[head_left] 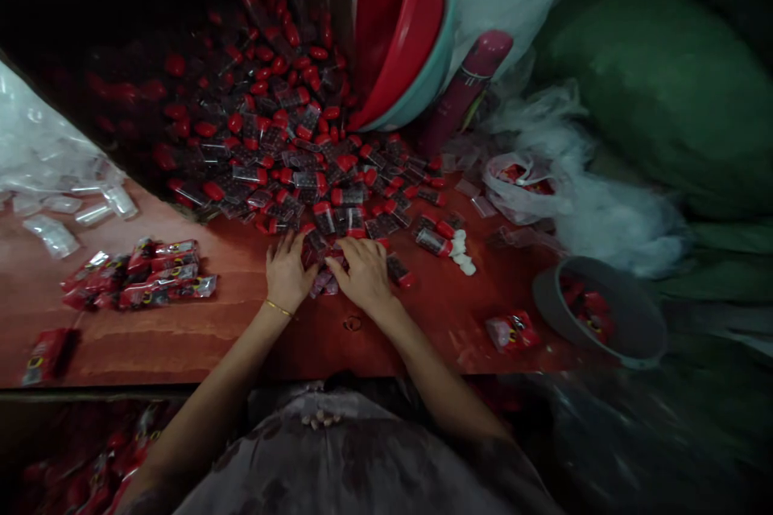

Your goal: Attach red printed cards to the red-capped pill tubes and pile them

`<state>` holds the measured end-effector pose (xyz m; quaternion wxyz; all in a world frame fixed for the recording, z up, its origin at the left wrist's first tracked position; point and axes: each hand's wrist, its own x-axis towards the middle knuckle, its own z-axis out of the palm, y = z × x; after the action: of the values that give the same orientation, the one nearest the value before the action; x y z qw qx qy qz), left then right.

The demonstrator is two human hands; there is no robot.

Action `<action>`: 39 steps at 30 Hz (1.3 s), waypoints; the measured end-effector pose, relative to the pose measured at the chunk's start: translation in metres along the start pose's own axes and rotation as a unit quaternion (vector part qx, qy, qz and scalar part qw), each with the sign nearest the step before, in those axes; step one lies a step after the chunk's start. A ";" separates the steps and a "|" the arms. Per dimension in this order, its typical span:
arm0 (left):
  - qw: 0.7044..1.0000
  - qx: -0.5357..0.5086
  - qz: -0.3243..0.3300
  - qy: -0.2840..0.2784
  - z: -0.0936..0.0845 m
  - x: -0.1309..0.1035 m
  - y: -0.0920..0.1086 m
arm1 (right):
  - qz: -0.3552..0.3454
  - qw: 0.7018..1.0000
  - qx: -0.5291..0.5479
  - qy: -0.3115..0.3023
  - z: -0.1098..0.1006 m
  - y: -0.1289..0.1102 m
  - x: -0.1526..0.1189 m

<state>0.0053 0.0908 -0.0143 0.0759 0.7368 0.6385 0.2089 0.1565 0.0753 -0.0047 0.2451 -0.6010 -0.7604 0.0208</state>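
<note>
In the head view, both hands worked at the near edge of a heap of small clear containers with red ends (pixel 311 181), which spilled from an open box (pixel 76 117) at upper left toward the centre of the frame. The left hand (pixel 288 278) and right hand (pixel 365 273) faced each other across a small cluster of containers (pixel 324 283), on the red tabletop (pixel 235 342). The fingers of both hands were loosely bent and partly spread, their tips against or over the heap's edge; whether either had closed on a container could not be told.

Cupping the cluster evenly from both sides, palms low, looked the steadier way, since the containers lay at mixed angles and seemed likely to slide. Light pressure would probably have suited the clear bodies. Working from the loose near edge, rather than from deep in the heap, seemed wise.

Red packets (pixel 166 273) lay at centre left, small dark rings (pixel 352 323) just below the right hand, white pieces (pixel 463 252) right of centre, and a grey tub (pixel 622 352) at lower right.
</note>
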 end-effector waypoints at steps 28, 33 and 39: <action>0.998 -0.054 -0.013 -0.029 0.009 -0.009 -0.001 | -0.013 0.999 -0.026 0.021 0.012 0.021 -0.008; 0.968 -0.241 -0.066 0.033 -0.005 -0.016 0.013 | 0.001 0.994 -0.004 0.109 -0.012 0.012 -0.020; 0.852 -0.507 -0.126 -0.002 -0.016 -0.013 0.027 | 0.054 0.978 0.163 0.121 -0.018 -0.004 -0.028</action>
<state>0.0223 0.0710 0.0072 0.4666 0.5094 0.5311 0.4907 0.1650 0.0432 0.0025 0.4288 -0.5912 -0.6778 0.0851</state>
